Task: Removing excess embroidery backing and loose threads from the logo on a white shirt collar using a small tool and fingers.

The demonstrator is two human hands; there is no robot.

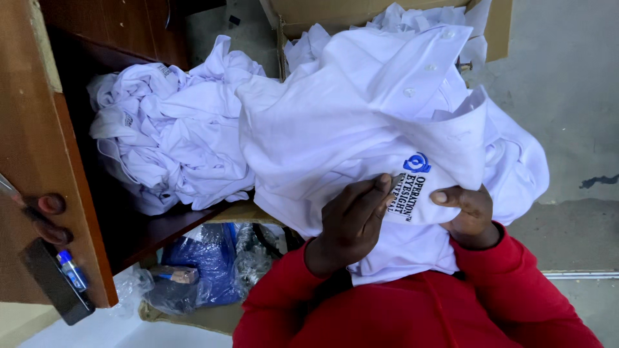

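Head camera looks down on the left hand (351,222) and the right hand (467,212), both closed on a white cotton polo shirt with a blue printed emblem (361,122). Thumbs press the fabric on each side of the emblem, fingers are hidden under the cloth. Beyond the grip, the shirt drapes over an open brown cardboard box (496,26). Left of the grip, a pile of crumpled white shirts (167,135) lies on a dark wooden shelf (148,235).
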